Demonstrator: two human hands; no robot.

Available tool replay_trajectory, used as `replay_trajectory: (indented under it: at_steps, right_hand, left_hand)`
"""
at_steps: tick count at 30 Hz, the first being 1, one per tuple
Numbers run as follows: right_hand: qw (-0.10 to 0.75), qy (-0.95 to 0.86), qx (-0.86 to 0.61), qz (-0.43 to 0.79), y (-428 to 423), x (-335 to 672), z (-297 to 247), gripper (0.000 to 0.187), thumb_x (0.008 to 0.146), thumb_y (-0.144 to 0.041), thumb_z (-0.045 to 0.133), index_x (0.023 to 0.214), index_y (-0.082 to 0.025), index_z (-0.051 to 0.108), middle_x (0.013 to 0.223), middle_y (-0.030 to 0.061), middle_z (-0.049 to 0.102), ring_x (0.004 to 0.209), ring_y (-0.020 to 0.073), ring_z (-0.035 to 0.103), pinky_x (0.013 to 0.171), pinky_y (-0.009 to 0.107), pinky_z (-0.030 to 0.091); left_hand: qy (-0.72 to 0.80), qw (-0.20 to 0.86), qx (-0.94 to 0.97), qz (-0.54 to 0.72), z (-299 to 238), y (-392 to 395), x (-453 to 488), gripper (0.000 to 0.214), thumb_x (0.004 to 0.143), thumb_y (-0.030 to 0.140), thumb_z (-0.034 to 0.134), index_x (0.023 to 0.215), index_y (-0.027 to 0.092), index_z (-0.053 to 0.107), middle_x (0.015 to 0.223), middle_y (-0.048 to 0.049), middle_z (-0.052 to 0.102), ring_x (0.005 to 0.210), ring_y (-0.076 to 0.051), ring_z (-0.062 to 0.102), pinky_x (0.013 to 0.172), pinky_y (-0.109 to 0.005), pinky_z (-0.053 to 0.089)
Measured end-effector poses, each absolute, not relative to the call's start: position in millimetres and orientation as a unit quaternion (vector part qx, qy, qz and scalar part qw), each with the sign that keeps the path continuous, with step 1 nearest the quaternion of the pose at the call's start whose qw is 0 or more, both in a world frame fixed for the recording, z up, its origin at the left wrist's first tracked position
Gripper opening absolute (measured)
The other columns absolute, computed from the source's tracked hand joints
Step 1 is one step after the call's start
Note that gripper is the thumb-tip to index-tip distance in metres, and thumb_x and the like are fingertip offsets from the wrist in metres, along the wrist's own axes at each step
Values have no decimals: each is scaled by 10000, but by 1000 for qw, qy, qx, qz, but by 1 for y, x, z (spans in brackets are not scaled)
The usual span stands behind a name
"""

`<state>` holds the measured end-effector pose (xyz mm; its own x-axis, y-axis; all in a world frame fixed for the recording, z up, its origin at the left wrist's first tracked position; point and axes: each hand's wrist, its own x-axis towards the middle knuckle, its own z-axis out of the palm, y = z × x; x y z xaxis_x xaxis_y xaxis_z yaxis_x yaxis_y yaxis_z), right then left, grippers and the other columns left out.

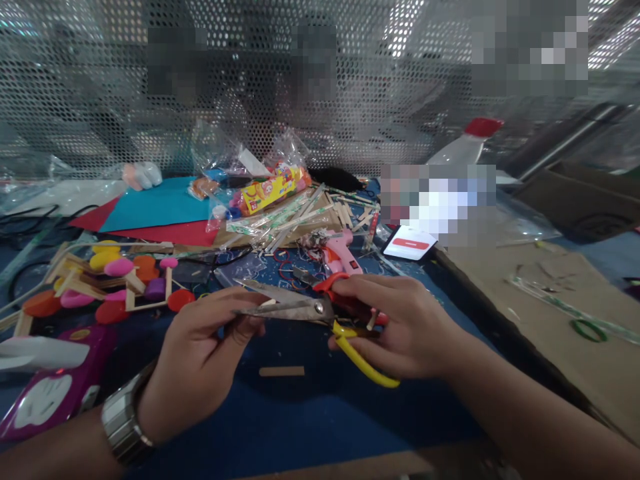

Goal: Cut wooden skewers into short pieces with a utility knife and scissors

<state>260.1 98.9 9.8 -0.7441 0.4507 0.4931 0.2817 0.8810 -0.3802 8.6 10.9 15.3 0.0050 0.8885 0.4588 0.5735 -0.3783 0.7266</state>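
My right hand is closed round a pair of scissors. A yellow handle loop hangs below its fingers, and red handle parts show near them. The blades point left and are slightly apart. My left hand, with a metal watch on its wrist, pinches at the blade tips. A small pale piece, perhaps wood, shows between the blades by its fingertips; most of what it holds is hidden. Below the blades a short craft stick, rounded at one end, lies on the blue table.
A pink glue gun lies behind my hands. At left are a stick model with coloured discs and a purple case. Behind lie coloured sheets, a yellow packet and loose sticks. A lit phone and cardboard are at right.
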Motion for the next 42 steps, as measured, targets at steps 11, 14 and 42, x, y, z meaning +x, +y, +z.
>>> replay_trajectory:
  at_steps: [11,14,42]
  right_hand:
    - [298,-930,-184,115,99,260,12,253,930,-393,613,1013,-155,640,743,32,665,587,140,542,533,267,427]
    - [306,-929,-178,106,99,259,12,270,927,-405,623,1001,-147,658,726,36,654,598,154,544,537,282,428]
    - [332,-925,-163,91,102,261,11,265,882,-381,690,1020,-159,650,781,67,710,686,201,562,653,357,477]
  left_hand:
    - [519,177,688,475,15,10,9,250,910,177,610,684,247,692,724,7,730,636,-119,661,588,-213,563]
    - [523,174,689,471,16,11,9,241,899,170,610,688,247,695,694,9,719,613,-116,656,551,-200,544]
    - [508,170,697,477,17,10,8,235,861,122,591,740,268,730,671,9,733,564,-119,663,499,-211,539]
